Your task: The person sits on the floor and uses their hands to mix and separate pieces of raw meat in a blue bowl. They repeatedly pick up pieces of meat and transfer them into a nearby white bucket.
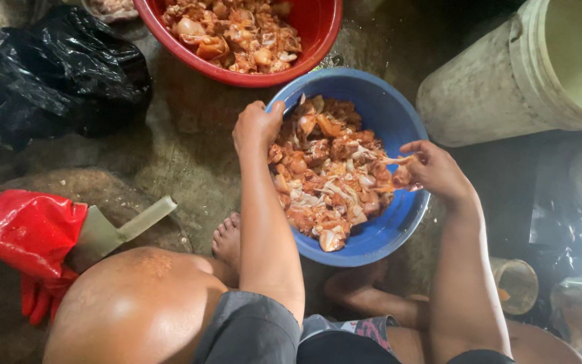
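Observation:
A blue bowl (385,111) full of raw, reddish chicken pieces (325,178) sits on the ground in front of me. My left hand (257,125) grips the bowl's left rim, fingers curled over the edge. My right hand (431,168) is at the bowl's right side, holding one chicken piece (399,176) just above the pile. A red bowl (318,27) with more chicken pieces stands behind the blue one, touching or nearly touching its rim.
A cleaver (112,229) lies on a round wooden block (69,182) at left, beside a red plastic bag (31,229). A black bag (62,67) is at upper left, a white bucket (506,81) at upper right. My bare knee and feet are below the bowl.

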